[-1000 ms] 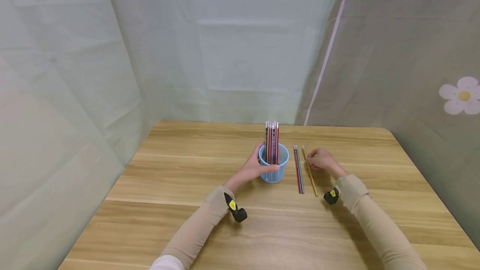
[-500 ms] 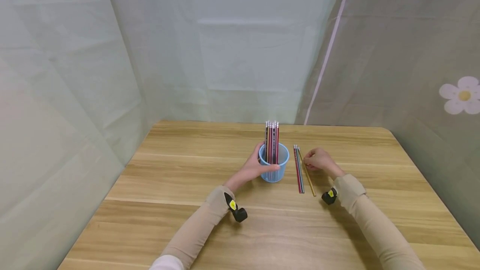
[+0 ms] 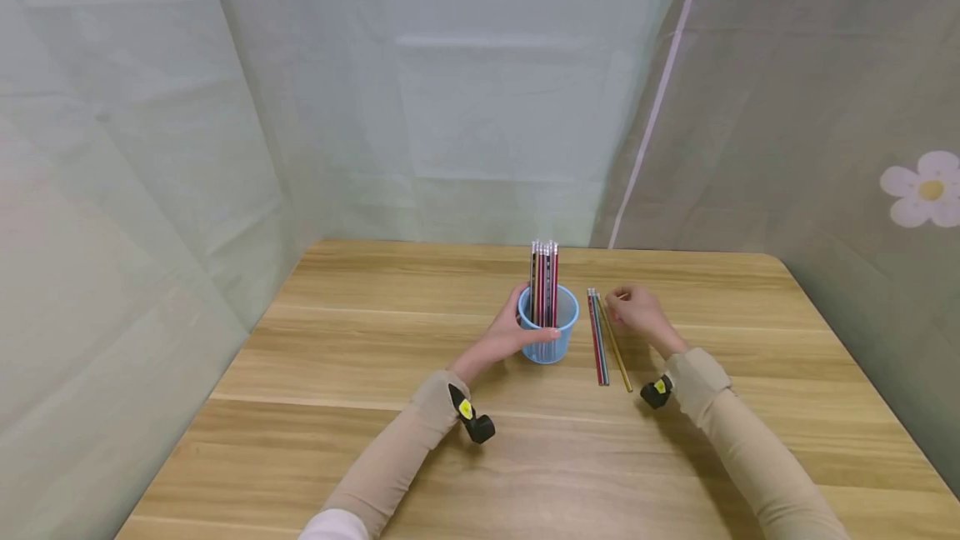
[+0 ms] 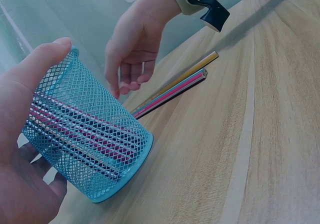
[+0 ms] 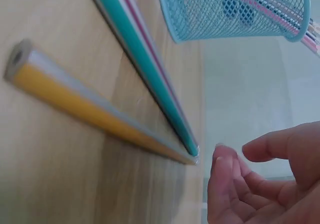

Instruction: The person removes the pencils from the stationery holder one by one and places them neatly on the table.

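Observation:
My left hand [image 3: 512,335] grips a light blue mesh pencil cup [image 3: 553,350] around its side, thumb in front. A bunch of striped pencils [image 3: 543,286] stands in it, silvery ends up. On the table to the cup's right lie a red pencil [image 3: 597,340] and a teal pencil [image 5: 142,66] side by side. Beside them a yellow pencil [image 3: 617,348] slants, its far end close against theirs. My right hand [image 3: 637,311] hovers by that far end. Its thumb and loosely bent fingers are apart in the right wrist view, with nothing between them.
The wooden table [image 3: 337,373] reaches back to a pale fabric curtain [image 3: 487,107]. A darker curtain with a flower print [image 3: 930,188] hangs at the right. Each wrist wears a small black camera [image 3: 477,429].
The yellow pencil's far end has swung left to the other two pencils, moved by my right hand. That hand has since come off the pencil and shifted slightly farther back. The left hand stays put.

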Tool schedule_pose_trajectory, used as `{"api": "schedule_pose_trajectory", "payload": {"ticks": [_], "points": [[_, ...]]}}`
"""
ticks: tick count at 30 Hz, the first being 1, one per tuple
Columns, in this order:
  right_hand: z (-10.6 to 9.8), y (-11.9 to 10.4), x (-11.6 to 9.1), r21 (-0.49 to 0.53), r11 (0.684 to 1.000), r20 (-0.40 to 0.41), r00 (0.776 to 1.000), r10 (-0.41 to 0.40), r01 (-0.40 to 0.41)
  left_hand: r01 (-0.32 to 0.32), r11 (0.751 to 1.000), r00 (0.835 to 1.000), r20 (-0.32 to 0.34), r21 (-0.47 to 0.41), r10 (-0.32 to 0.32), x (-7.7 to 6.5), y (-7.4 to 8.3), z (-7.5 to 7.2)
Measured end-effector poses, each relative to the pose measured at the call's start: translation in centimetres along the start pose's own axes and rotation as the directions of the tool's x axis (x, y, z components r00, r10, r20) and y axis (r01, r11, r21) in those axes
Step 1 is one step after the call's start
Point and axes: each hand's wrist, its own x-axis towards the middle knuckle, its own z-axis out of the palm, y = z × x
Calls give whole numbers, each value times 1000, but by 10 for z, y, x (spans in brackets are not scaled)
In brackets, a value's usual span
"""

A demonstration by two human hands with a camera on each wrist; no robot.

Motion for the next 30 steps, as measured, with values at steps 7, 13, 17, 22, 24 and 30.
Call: {"api": "schedule_pose_trajectory", "payload": {"ticks": [7,13,17,22,24,30], "points": [[5,-10,-1,80,997,-19,1000,-19,20,-2,1000,1000,-8,0,2,1,-1,0],[10,-18,-3,151,986,0,998,-65,65,6,1000,1000,-3,-3,-6,2,-2,0],[13,-20,-3,189,977,23,994,-106,99,4,1000,1000,12,-20,-4,4,-4,-1],[17,-21,-1,221,966,38,988,-148,136,-8,1000,1000,18,-28,9,5,-4,-2],[18,-22,0,238,960,41,986,-163,149,-12,1000,1000,13,-22,12,4,-4,-2],[23,-26,0,261,943,55,972,-228,206,-26,999,1000,1,-20,26,1,-5,-1]]}}
